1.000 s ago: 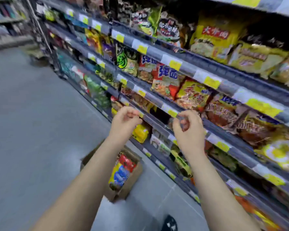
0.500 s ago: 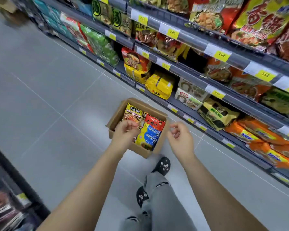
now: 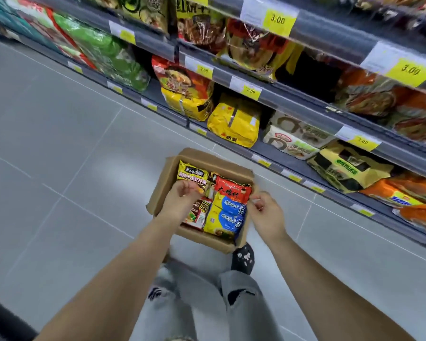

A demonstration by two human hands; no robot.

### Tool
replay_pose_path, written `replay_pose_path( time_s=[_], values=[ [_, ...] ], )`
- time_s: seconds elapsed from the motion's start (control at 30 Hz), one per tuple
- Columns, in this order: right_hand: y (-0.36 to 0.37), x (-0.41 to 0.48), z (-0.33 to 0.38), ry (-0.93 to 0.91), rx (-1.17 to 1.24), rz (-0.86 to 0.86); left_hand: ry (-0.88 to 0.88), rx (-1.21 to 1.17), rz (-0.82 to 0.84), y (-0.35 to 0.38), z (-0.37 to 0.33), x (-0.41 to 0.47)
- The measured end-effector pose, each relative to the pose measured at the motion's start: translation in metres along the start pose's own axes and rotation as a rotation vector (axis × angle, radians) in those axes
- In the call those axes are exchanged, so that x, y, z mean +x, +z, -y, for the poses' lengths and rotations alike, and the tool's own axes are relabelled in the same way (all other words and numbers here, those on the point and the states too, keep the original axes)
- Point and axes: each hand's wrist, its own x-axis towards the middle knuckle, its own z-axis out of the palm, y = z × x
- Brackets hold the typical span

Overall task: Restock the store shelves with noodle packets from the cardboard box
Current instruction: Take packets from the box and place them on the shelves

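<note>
Single head-worn wide-angle view, looking steeply down, cardboard box (image 3: 208,157) close below, shelves (image 3: 293,105) along the right

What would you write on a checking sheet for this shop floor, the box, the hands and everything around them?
Surface: grey tiled floor; the cardboard box stands on it in front of the shelves, apart from them.
Job's things: the box is open and holds noodle packets, among them a red packet, a yellow-and-blue packet and a yellow-and-black packet.
Clutter: nothing seen.
Hands: left hand over the packets in the box, fingers curled, grip unclear; right hand at the box's right rim, loosely curled, holding nothing.
Cables: nothing seen.
Surroundings: shelves stocked with noodle packs, yellow price tags on their edges; the person's black shoe beside the box.
</note>
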Motion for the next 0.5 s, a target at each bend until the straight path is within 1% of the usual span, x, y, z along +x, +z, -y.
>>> replay_pose_path(
  time_s=[0.13,0.23,0.33,0.4,0.5],
  values=[
    [0.059,0.046,-0.037,0.134,0.026,-0.066,-0.062,0.252,0.009,-0.005,0.041,0.095],
    [0.114,0.087,-0.077,0.193,0.035,-0.118,0.045,0.497,0.071,-0.004,0.077,0.167],
    [0.164,0.122,-0.113,0.261,0.019,-0.145,0.048,0.677,0.157,-0.003,0.114,0.233],
    [0.19,0.141,-0.136,0.293,0.008,-0.172,0.038,0.709,0.134,-0.001,0.142,0.273],
    [0.217,0.164,-0.163,0.321,-0.043,-0.216,0.025,0.776,0.017,0.007,0.176,0.315]
  ],
)
